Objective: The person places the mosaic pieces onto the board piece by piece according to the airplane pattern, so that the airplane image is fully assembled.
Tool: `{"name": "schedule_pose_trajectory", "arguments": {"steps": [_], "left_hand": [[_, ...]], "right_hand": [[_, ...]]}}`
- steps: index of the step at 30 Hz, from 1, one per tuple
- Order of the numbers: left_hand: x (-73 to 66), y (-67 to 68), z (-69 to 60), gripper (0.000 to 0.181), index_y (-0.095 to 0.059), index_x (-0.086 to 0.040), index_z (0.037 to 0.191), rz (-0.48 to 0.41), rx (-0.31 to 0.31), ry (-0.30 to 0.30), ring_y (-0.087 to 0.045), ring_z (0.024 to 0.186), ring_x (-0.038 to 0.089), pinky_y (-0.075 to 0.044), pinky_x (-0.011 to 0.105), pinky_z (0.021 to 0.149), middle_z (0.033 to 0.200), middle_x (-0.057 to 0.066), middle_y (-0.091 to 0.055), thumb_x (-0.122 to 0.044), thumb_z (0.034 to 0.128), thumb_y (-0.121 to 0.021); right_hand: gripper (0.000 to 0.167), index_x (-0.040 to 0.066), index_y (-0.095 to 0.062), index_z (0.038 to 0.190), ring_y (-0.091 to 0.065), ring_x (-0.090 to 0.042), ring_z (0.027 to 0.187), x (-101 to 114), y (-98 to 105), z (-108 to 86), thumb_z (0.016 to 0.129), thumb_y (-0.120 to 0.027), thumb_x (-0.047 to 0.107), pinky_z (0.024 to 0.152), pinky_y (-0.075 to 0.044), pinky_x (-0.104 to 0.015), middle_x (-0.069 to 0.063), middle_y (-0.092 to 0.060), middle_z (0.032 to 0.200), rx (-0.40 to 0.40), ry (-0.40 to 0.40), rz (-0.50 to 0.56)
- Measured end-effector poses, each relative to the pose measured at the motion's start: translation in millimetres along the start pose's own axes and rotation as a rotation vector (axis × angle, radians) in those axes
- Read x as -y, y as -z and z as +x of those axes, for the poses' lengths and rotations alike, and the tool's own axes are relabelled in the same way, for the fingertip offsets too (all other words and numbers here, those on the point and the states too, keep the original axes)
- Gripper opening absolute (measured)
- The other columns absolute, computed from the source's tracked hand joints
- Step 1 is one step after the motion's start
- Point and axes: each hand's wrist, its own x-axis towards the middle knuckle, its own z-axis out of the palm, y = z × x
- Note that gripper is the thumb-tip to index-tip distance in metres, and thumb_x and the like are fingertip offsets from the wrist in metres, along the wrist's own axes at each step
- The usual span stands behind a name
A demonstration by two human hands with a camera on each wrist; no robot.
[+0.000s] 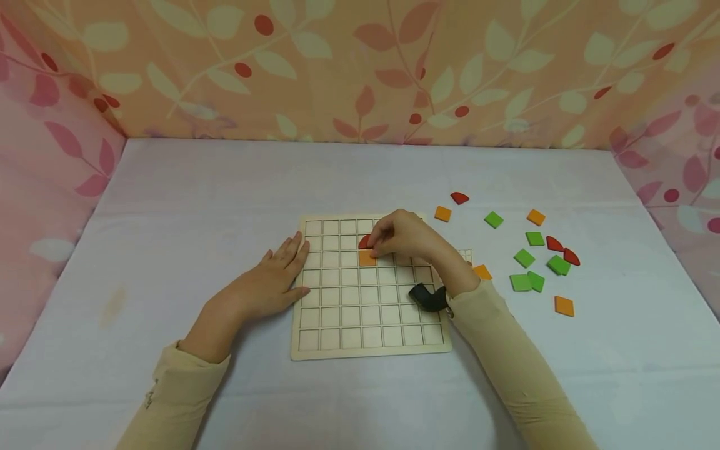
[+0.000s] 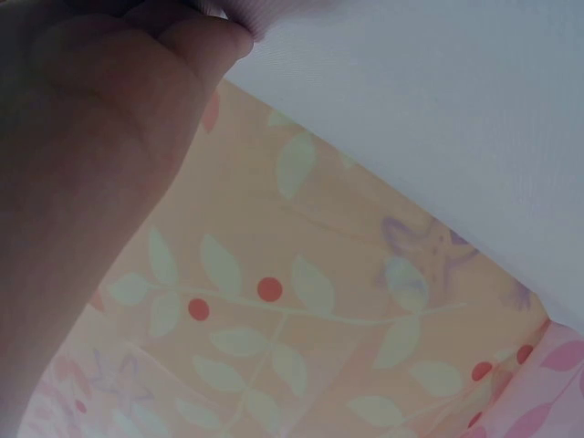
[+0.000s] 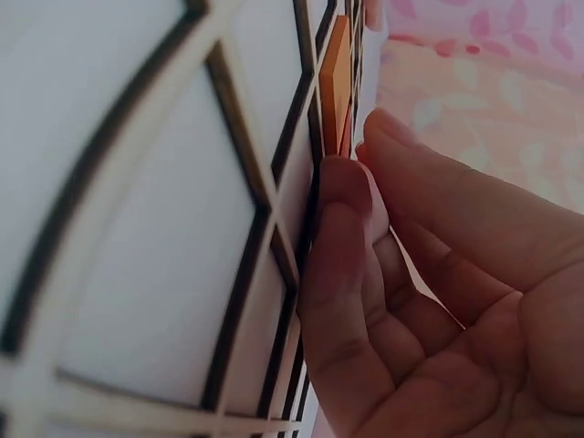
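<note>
A pale wooden grid board [image 1: 332, 356] lies on the white-covered table. My left hand [image 1: 274, 278] rests by its left edge with fingers spread straight, fingertips touching the rim; the left wrist view shows only part of this hand [image 2: 100, 119]. Over the upper middle of the grid, my right hand [image 1: 406, 236] pinches a red quarter-circle tile [image 1: 364, 241] between thumb and fingertips, partly covering it. Directly below that tile, an orange square tile [image 1: 367, 258] sits in a cell. In the right wrist view, the curled fingers [image 3: 342, 255] are close to the orange tile [image 3: 336, 82].
Right of the board lie scattered green square tiles [image 1: 524, 258], orange tiles [image 1: 564, 306] and red quarter-circles [image 1: 460, 198]. A small grid card [image 1: 467, 255] shows partly behind the right wrist. A black device [image 1: 427, 297] at that wrist overhangs the board. Patterned cloth walls [image 1: 337, 75] enclose the table.
</note>
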Motion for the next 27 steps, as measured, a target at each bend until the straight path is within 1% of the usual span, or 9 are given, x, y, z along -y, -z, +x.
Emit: {"name": "schedule_pose_trajectory", "arguments": {"steps": [5,11,15,18,24,27], "left_hand": [[-0.2,0.6,0.3,0.075,-0.006,0.004,0.149,-0.003,-0.004,-0.004,0.001,0.142,0.037,-0.008,0.056,0.111,0.155,0.021,0.007,-0.029,0.0977,-0.05],[-0.5,0.2,-0.1,0.075,-0.006,0.004,0.149,-0.006,-0.007,-0.01,0.001,0.142,0.037,-0.009,0.057,0.111,0.155,0.021,0.006,-0.029,0.0978,-0.05],[0.2,-0.1,-1.0,0.075,-0.007,0.004,0.149,-0.002,-0.014,-0.013,0.0,0.142,0.038,-0.009,0.057,0.11,0.155,0.022,0.005,-0.029,0.0976,-0.051],[0.9,-0.3,-1.3,0.075,-0.007,0.004,0.149,-0.003,-0.016,-0.015,0.0,0.142,0.038,-0.009,0.057,0.11,0.155,0.021,0.005,-0.029,0.0976,-0.05],[2.1,-0.2,-1.1,0.075,-0.006,0.004,0.149,-0.013,-0.012,-0.018,0.0,0.142,0.037,-0.008,0.057,0.111,0.155,0.02,0.006,-0.029,0.0978,-0.05],[1.7,0.8,-1.3,0.075,-0.007,0.004,0.149,-0.016,-0.011,-0.021,0.0,0.142,0.037,-0.008,0.057,0.11,0.155,0.021,0.006,-0.028,0.0977,-0.05]], "right_hand": [[0.009,0.006,-0.072,0.087,-0.058,-0.018,0.08,-4.3,5.1,-3.9,0.079,-0.076,0.009,0.073,-0.046,-0.03,-0.001,-0.069,0.083,0.001,-0.013,0.057],[0.01,0.004,-0.072,0.09,-0.057,-0.021,0.084,-14.0,15.7,-16.5,0.081,-0.074,0.009,0.076,-0.046,-0.032,-0.004,-0.069,0.09,-0.023,-0.032,0.132],[0.012,0.003,-0.072,0.091,-0.056,-0.022,0.086,-20.6,25.5,-28.3,0.081,-0.074,0.01,0.076,-0.045,-0.032,-0.006,-0.069,0.093,-0.057,-0.039,0.133],[0.014,0.004,-0.073,0.092,-0.054,-0.021,0.086,-26.8,33.8,-38.1,0.082,-0.074,0.012,0.074,-0.045,-0.031,-0.005,-0.068,0.094,-0.097,-0.049,0.103],[0.017,-0.003,-0.07,0.096,-0.059,-0.02,0.078,-42.4,49.9,-60.0,0.083,-0.072,0.008,0.068,-0.05,-0.029,-0.009,-0.068,0.091,-0.151,-0.074,0.144],[0.019,-0.005,-0.069,0.096,-0.06,-0.02,0.078,-48.7,56.9,-70.1,0.084,-0.071,0.009,0.07,-0.05,-0.028,-0.01,-0.067,0.09,-0.175,-0.094,0.144]]}}
